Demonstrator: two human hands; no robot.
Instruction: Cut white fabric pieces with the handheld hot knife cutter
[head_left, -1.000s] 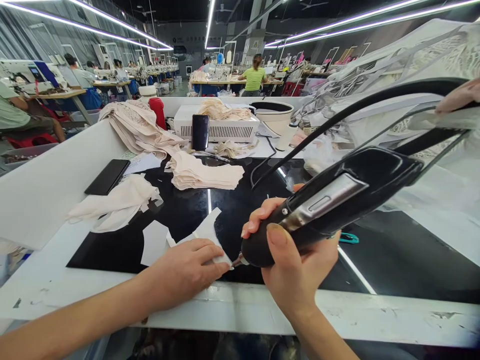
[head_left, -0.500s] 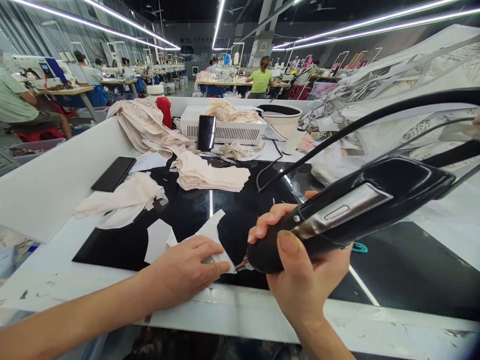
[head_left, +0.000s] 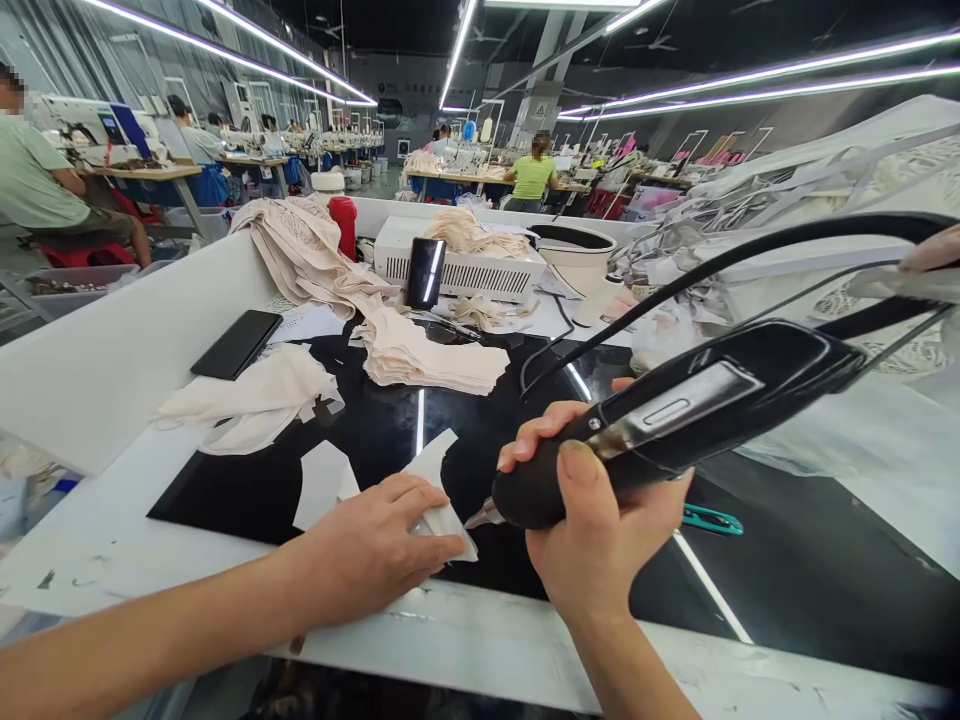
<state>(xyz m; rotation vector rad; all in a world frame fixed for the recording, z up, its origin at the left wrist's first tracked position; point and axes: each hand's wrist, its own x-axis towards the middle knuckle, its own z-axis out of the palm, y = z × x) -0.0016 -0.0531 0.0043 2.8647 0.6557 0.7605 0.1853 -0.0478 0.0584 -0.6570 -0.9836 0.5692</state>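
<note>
My right hand (head_left: 600, 530) is wrapped round a black corded hand tool (head_left: 690, 415) with a metal tip that points down-left at a white fabric piece (head_left: 439, 500). My left hand (head_left: 375, 555) lies flat on that piece, fingers stretched out, pressing it onto the black glossy work surface (head_left: 465, 430). The tool's tip sits just right of my left fingertips, at the piece's edge. A black cable (head_left: 720, 265) arcs from the tool up to the right.
A stack of beige fabric pieces (head_left: 427, 355), a loose beige cloth (head_left: 255, 400), a black phone (head_left: 236, 343) and a white box (head_left: 465, 268) lie further back. Teal snips (head_left: 712, 520) lie to the right. Other people sit at sewing tables behind.
The view has shifted slightly; my right hand and the tool have drawn a little right and up. My left hand stays pressed on the white piece.
</note>
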